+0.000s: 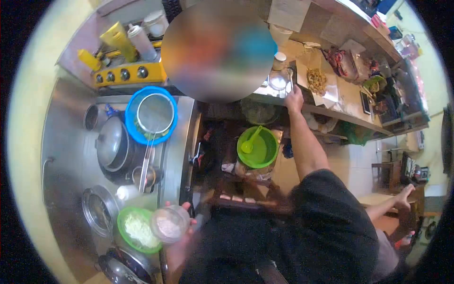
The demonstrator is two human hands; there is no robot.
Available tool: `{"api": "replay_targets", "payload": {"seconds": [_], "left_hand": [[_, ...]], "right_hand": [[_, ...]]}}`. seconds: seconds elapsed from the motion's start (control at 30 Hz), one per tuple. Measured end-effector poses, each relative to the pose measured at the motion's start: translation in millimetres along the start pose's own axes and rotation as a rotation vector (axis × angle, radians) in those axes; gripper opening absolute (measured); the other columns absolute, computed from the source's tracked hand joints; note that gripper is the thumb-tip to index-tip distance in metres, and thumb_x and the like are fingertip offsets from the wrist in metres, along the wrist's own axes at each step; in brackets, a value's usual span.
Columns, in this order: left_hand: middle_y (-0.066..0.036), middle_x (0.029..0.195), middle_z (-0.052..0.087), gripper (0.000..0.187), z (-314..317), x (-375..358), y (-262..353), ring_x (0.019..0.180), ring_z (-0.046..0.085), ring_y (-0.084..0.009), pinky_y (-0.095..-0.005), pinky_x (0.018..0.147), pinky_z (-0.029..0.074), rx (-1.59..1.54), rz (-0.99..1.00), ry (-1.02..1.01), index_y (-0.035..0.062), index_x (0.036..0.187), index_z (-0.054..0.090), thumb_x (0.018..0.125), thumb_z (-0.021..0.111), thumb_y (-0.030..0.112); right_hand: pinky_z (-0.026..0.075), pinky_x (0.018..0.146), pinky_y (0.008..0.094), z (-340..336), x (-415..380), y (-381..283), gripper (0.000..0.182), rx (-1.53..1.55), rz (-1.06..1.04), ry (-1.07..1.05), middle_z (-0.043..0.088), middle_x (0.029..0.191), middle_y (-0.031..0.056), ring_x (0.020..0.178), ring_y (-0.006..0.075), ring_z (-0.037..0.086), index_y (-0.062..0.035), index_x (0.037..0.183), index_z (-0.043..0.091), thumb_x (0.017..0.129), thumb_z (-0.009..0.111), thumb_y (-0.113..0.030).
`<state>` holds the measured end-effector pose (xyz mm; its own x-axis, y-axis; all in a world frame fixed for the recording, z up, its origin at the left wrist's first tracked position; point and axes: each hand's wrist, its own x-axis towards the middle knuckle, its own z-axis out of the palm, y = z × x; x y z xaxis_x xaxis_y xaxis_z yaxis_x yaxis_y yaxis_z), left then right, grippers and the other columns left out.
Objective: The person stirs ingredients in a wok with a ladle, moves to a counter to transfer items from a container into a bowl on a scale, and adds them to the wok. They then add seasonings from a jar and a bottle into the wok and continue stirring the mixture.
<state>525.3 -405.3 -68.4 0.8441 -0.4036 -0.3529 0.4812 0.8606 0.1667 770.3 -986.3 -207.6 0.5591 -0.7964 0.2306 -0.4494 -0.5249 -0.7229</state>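
Note:
My left hand point(182, 236) is wrapped round a clear round plastic tub point(169, 224) with something pale in it. The tub is held over the edge of a green bowl point(140, 230) of white shreds, partly covering that bowl's right side. My right hand point(294, 100), at the end of an outstretched arm, is closed on a thin, light-coloured utensil point(291, 77); its exact kind cannot be made out. That hand is at the counter's near edge, left of a heap of brownish food point(317, 80) on paper.
A blue basin point(173, 118) holds a long-handled strainer point(155, 113). Left of it stands a lidded pot point(112, 142). A green basin point(269, 158) with a ladle sits low in the middle. Another person's hand point(404, 198) shows at right. A blurred patch hides the upper middle.

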Motion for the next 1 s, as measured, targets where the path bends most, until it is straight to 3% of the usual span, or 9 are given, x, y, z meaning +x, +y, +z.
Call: {"api": "replay_targets", "payload": {"seconds": [0.1, 0.2, 0.33, 0.47, 0.5, 0.6, 0.8, 0.93, 1.0], "left_hand": [[-0.028, 0.142, 0.027, 0.065, 24.8, 54.5, -20.9, 0.094, 0.054, -0.0558, -0.0494, 0.060, 0.055, 0.006, -0.156, -0.018, 0.0283, 0.143, 0.026, 0.087, 0.050, 0.052], [-0.028, 0.143, 0.027, 0.062, 22.9, 92.3, -40.7, 0.099, 0.052, -0.0564, -0.0514, 0.066, 0.055, -0.031, -0.249, -0.092, 0.0274, 0.141, 0.031, 0.087, 0.048, 0.054], [-0.027, 0.140, 0.032, 0.061, 18.9, 150.7, -52.4, 0.100, 0.053, -0.0537, -0.0498, 0.068, 0.056, 0.047, -0.370, -0.126, 0.0254, 0.139, 0.036, 0.086, 0.050, 0.053], [-0.024, 0.125, 0.052, 0.063, 25.5, 210.2, -73.3, 0.085, 0.063, -0.0407, -0.0402, 0.056, 0.056, 0.318, -0.327, 0.055, 0.0152, 0.130, 0.046, 0.085, 0.042, 0.059], [-0.018, 0.114, 0.059, 0.063, 52.9, 218.9, -88.1, 0.076, 0.063, -0.0358, -0.0360, 0.047, 0.051, 0.319, -0.302, 0.278, 0.0127, 0.126, 0.049, 0.085, 0.038, 0.060], [-0.011, 0.108, 0.062, 0.063, 45.5, 242.8, -104.0, 0.076, 0.063, -0.0310, -0.0335, 0.042, 0.043, 0.326, -0.454, 0.224, 0.0156, 0.125, 0.050, 0.084, 0.039, 0.063], [-0.004, 0.110, 0.061, 0.058, 53.7, 240.1, -125.3, 0.090, 0.063, -0.0215, -0.0354, 0.055, 0.053, 0.335, -0.659, 0.033, 0.0185, 0.123, 0.050, 0.086, 0.038, 0.061], [-0.005, 0.115, 0.057, 0.052, 84.3, 227.6, -138.3, 0.102, 0.057, -0.0223, -0.0400, 0.075, 0.051, 0.449, -0.586, 0.146, 0.0178, 0.123, 0.050, 0.090, 0.035, 0.055], [-0.005, 0.128, 0.050, 0.050, 72.6, 223.7, -151.9, 0.114, 0.051, -0.0237, -0.0438, 0.088, 0.047, 0.390, -0.466, 0.067, 0.0180, 0.127, 0.045, 0.090, 0.039, 0.051]], "right_hand": [[0.044, 0.089, 0.0451, -21.4, 7.6, -71.7, 0.040, -0.319, -0.008, -0.204, 0.054, 0.118, 0.0198, 0.112, 0.0365, 0.050, -0.0086, 0.115, 0.059, 0.078, 0.064, -0.024], [0.041, 0.092, 0.0440, 2.1, 9.1, -44.7, 0.037, -0.456, -0.665, -0.100, 0.047, 0.124, 0.0200, 0.119, 0.0357, 0.045, -0.0127, 0.109, 0.063, 0.075, 0.069, -0.025], [0.044, 0.086, 0.0408, 16.0, 19.3, -14.4, 0.021, -0.377, -0.692, -0.135, 0.061, 0.097, 0.0167, 0.106, 0.0297, 0.055, -0.0091, 0.092, 0.063, 0.078, 0.068, -0.024], [0.049, 0.068, 0.0296, -67.6, -40.9, -98.8, 0.022, 0.435, -0.196, -0.377, 0.063, 0.077, 0.0097, 0.071, 0.0188, 0.061, -0.0015, 0.089, 0.059, 0.092, 0.056, -0.023], [0.049, 0.071, 0.0303, -76.9, -61.6, -100.9, 0.022, 0.692, -0.068, -0.576, 0.063, 0.080, 0.0059, 0.076, 0.0138, 0.059, -0.0014, 0.090, 0.057, 0.094, 0.054, -0.023], [0.049, 0.077, 0.0294, -128.5, -120.9, -160.3, 0.022, 0.840, 0.159, -1.169, 0.063, 0.088, 0.0045, 0.081, 0.0132, 0.060, -0.0039, 0.108, 0.057, 0.095, 0.051, -0.021], [0.045, 0.090, 0.0409, -112.0, -167.1, -162.7, 0.022, 0.425, -0.621, -0.741, 0.060, 0.108, 0.0181, 0.102, 0.0337, 0.057, -0.0079, 0.106, 0.063, 0.086, 0.054, -0.011], [0.042, 0.093, 0.0458, -161.3, -172.4, -189.1, 0.035, 0.024, -0.993, -0.798, 0.055, 0.113, 0.0215, 0.107, 0.0353, 0.053, -0.0098, 0.113, 0.058, 0.084, 0.058, -0.031], [0.041, 0.095, 0.0421, -152.8, -161.8, -173.5, 0.045, 0.146, -0.661, -0.896, 0.051, 0.116, 0.0226, 0.110, 0.0355, 0.051, -0.0072, 0.116, 0.054, 0.084, 0.059, -0.037]]}}
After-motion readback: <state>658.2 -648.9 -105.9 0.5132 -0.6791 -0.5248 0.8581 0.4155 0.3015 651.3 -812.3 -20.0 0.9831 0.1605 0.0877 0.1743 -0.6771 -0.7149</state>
